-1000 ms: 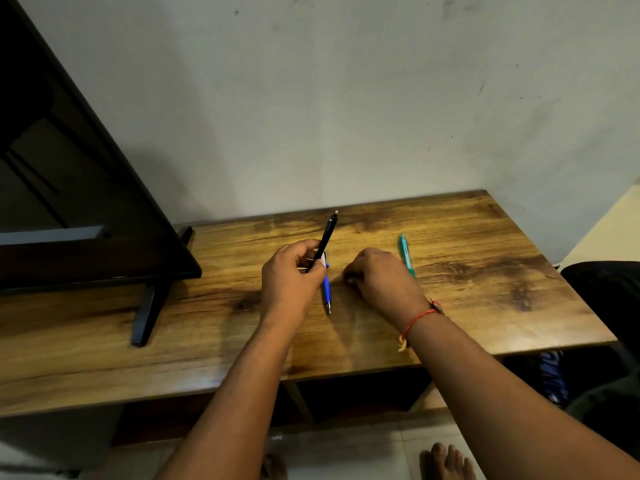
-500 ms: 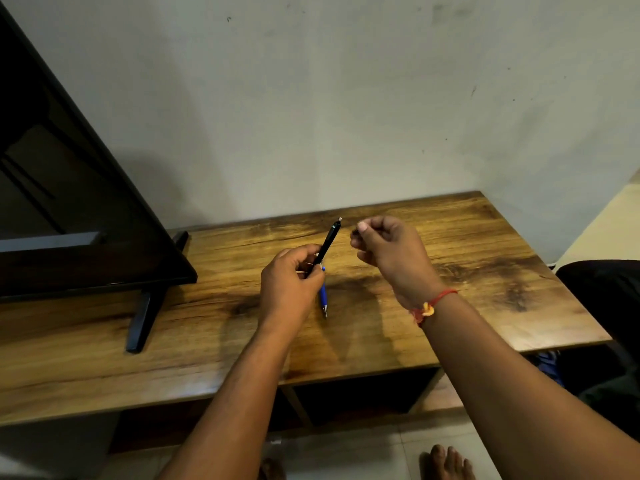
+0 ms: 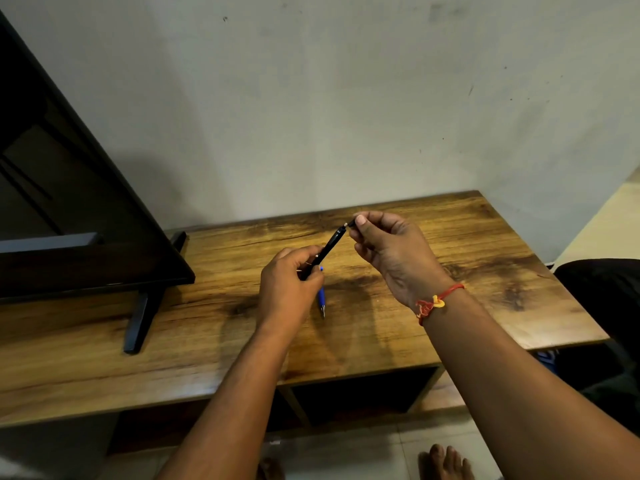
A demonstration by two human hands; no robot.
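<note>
**A:** Black pen [image 3: 329, 245] noted above the middle of the desk [image 3: 485, 271], lifted off the surface and tilted, upper end toward the back edge. How is it held?

**B:** The lower barrel is wrapped by the left grip [image 3: 287, 282], fingers and thumb curled round it. The upper end is met by the right grip [image 3: 388, 247], thumb and forefinger pinched on a small dark end piece [image 3: 351, 223]. Whether that piece is seated on the barrel or just apart from it cannot be told. A pale bit of metal is seen between them.

**A:** Handling?

**B:** Judged light and stiff. The barrel looks like smooth plastic and is likely slippery under dry fingers. No flex is expected along its length. The end piece is tiny and is judged easy to drop, and a roll toward the front edge is to be feared if it is let go over the desk.

**A:** Best place to take hold?

**B:** The barrel is best held low down, as shown, so that twist can be resisted. The end piece is best taken by its sides with fingertips only, in line with the barrel. A sideways pull is judged liable to strain the thin inner parts.

**A:** Anything nearby?

**B:** A blue pen [image 3: 321, 297] is lying on the desk just under the left grip, tip toward the front edge, untouched. A television [image 3: 69, 202] is stood at the left end of the desk, well apart.
</note>
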